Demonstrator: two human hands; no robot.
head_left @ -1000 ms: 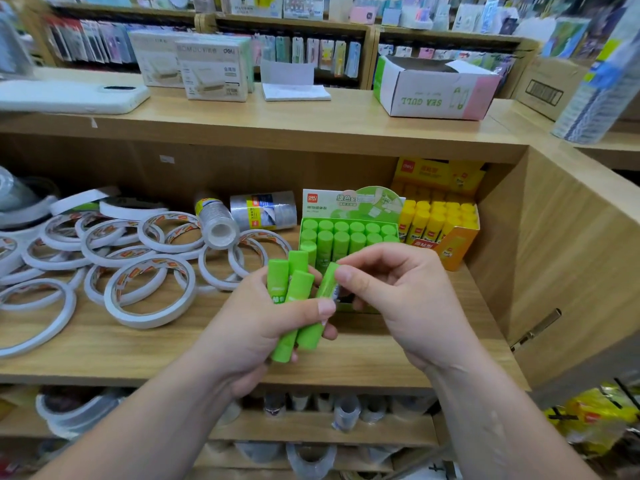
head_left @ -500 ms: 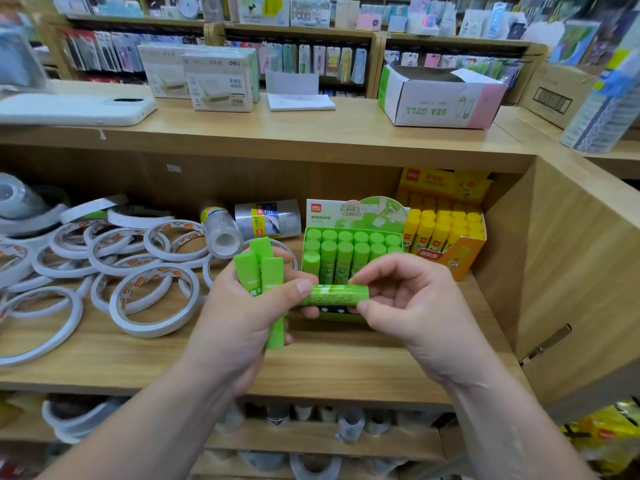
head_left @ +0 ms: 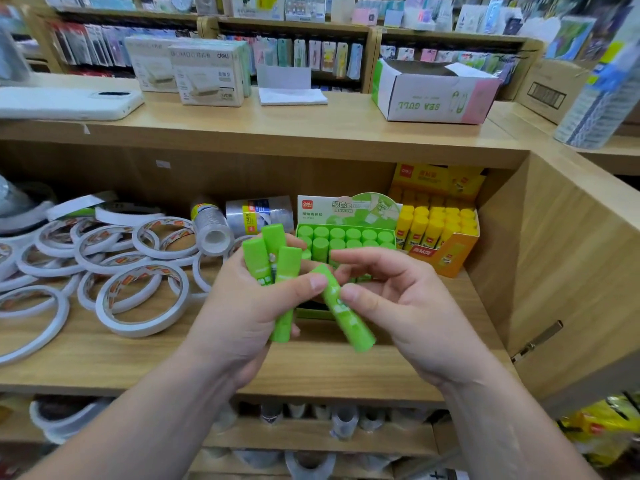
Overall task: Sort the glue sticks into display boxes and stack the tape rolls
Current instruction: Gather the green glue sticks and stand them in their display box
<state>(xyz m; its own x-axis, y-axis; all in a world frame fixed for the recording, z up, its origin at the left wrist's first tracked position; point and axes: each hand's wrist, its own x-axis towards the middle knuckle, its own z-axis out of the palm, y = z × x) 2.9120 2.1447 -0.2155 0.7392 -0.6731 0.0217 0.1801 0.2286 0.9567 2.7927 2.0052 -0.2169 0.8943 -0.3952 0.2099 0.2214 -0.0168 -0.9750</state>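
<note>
My left hand (head_left: pixel 242 313) grips a bunch of three green glue sticks (head_left: pixel 266 258), caps up, in front of the green display box (head_left: pixel 346 209). My right hand (head_left: pixel 408 306) pinches a single green glue stick (head_left: pixel 343 310), tilted with its far end near my left thumb. The green box holds several green sticks. Right of it stands a yellow display box (head_left: pixel 446 251) with several yellow glue sticks. White double-sided tape rolls (head_left: pixel 142 299) lie scattered flat on the shelf at the left.
Two wrapped clear tape packs (head_left: pixel 256 213) lie behind the loose rolls. The wooden shelf (head_left: pixel 104 355) ends at a side wall (head_left: pixel 568 271) on the right. The counter above carries a Sea Gull carton (head_left: pixel 429 98) and white boxes (head_left: pixel 207 74).
The single stick in my right hand has turned from lying level to pointing down and right. My left hand's bunch has risen slightly and stayed in its grip.
</note>
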